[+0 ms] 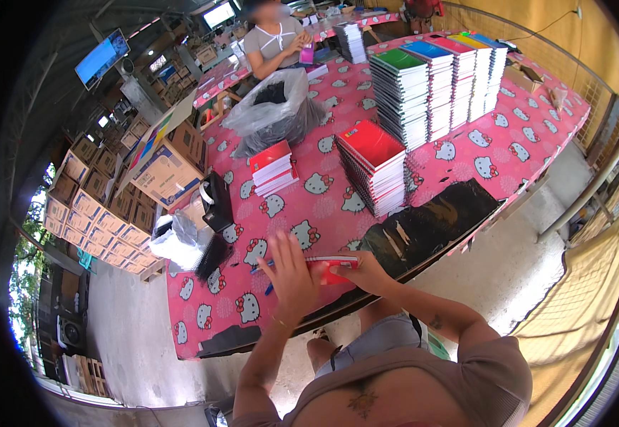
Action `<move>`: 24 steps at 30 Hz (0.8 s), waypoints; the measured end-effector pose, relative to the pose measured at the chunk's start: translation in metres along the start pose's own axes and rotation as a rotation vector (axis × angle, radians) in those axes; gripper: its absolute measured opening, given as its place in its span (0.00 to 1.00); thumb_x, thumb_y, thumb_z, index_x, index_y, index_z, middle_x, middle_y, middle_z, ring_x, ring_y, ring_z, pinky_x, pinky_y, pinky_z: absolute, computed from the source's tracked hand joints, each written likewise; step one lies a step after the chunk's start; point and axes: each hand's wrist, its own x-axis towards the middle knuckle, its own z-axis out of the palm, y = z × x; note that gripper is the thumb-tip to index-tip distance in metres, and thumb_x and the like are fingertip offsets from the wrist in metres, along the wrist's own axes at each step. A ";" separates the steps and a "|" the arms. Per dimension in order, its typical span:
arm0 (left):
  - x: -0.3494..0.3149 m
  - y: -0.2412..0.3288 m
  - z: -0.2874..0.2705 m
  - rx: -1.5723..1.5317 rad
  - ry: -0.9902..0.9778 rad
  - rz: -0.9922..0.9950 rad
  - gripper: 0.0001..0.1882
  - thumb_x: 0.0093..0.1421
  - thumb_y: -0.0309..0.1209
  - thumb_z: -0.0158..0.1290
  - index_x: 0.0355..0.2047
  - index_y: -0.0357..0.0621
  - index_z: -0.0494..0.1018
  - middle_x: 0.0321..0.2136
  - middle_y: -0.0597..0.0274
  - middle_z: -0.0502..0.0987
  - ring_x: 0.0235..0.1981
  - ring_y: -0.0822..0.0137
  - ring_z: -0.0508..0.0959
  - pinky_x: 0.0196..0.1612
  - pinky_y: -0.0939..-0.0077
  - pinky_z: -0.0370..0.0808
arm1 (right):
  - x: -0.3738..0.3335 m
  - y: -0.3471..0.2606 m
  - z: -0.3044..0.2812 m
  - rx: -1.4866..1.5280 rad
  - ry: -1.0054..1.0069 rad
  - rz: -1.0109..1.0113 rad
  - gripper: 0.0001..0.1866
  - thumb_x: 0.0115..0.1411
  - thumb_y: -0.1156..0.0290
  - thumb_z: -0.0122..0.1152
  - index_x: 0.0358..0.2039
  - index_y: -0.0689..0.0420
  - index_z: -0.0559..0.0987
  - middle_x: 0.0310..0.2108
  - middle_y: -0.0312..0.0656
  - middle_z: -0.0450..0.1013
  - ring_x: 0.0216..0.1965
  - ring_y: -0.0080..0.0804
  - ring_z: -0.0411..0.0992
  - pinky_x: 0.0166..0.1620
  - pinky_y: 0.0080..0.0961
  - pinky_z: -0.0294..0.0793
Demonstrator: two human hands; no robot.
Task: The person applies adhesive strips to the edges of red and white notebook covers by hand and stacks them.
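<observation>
Near the table's front edge, my right hand (368, 273) grips a red notebook (336, 275) by its right end, with the spiral-bound edge facing up. My left hand (291, 276) is at the notebook's left end, fingers stretched out and apart; whether its palm touches the cover cannot be made out. Partly under this hand lies a blue pen-like stick (269, 289). Farther off stands a stack of red spiral notebooks (372, 167). To its left sits a smaller pile of red-covered, white-paged pads (274, 169).
Tall stacks of spiral notebooks (402, 99) rise at the back right. A plastic bag (281, 117) of black material, a black case (215, 203) and a cardboard box (170, 167) line the left. Torn black patches mark the pink table (316, 206). Another person (274, 46) works opposite.
</observation>
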 end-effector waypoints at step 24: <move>-0.005 0.011 0.011 -0.111 -0.035 0.180 0.45 0.65 0.60 0.41 0.65 0.28 0.58 0.66 0.34 0.57 0.70 0.39 0.54 0.66 0.29 0.42 | 0.000 -0.002 0.010 -0.108 -0.023 -0.045 0.15 0.60 0.71 0.66 0.48 0.59 0.82 0.33 0.43 0.81 0.30 0.20 0.73 0.35 0.23 0.74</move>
